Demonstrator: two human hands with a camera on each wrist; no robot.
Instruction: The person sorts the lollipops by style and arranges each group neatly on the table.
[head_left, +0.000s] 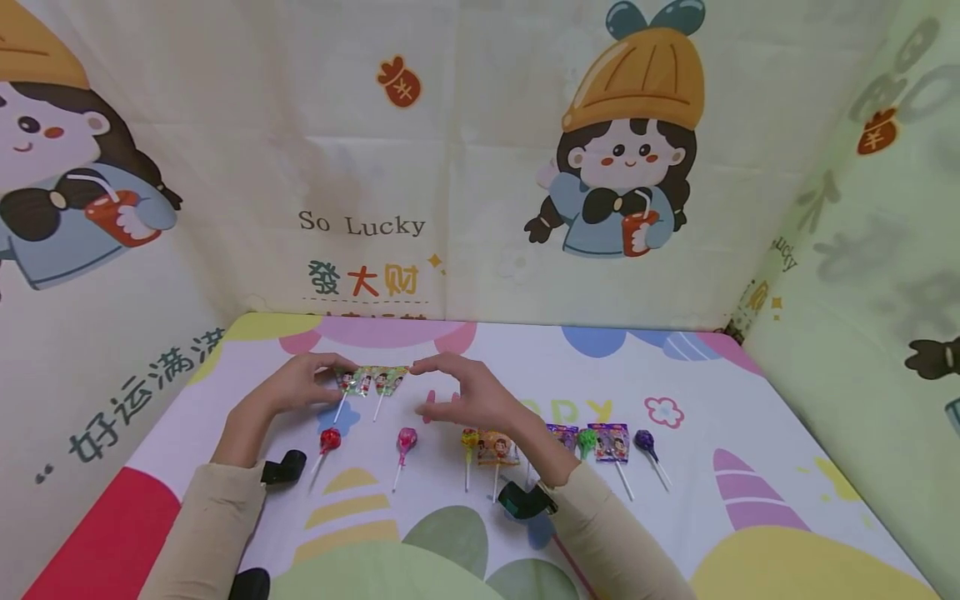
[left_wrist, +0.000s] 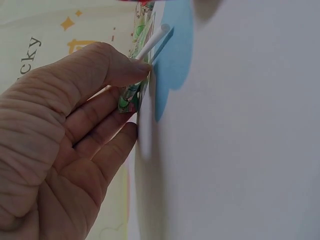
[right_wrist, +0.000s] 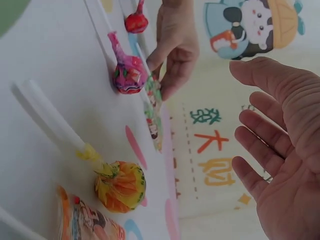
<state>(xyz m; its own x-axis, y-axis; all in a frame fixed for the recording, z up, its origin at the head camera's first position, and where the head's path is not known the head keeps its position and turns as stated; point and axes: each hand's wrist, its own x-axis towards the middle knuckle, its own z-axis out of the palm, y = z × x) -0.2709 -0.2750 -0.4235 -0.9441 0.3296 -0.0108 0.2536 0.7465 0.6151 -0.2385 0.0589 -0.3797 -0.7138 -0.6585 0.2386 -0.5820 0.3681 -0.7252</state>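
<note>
At the left of the table my left hand [head_left: 298,385] pinches the edge of a flat green-wrapped lollipop [head_left: 354,381], its white stick pointing toward me. In the left wrist view, the thumb lies by the white stick [left_wrist: 156,41] and the other fingers are behind the wrapper. Right beside it lies a second flat green-wrapped lollipop [head_left: 389,380]. My right hand [head_left: 480,393] is held above the table just right of that one, thumb and fingers spread. In the right wrist view this hand [right_wrist: 285,135] holds nothing.
Nearer me lie a red lollipop [head_left: 330,439], a pink one [head_left: 407,440], a yellow one [head_left: 469,438] and a flat orange-wrapped one [head_left: 497,450]. Further right are a green one [head_left: 587,442], a flat purple-wrapped one [head_left: 611,442] and a dark purple one [head_left: 645,442]. My right forearm partly covers this row.
</note>
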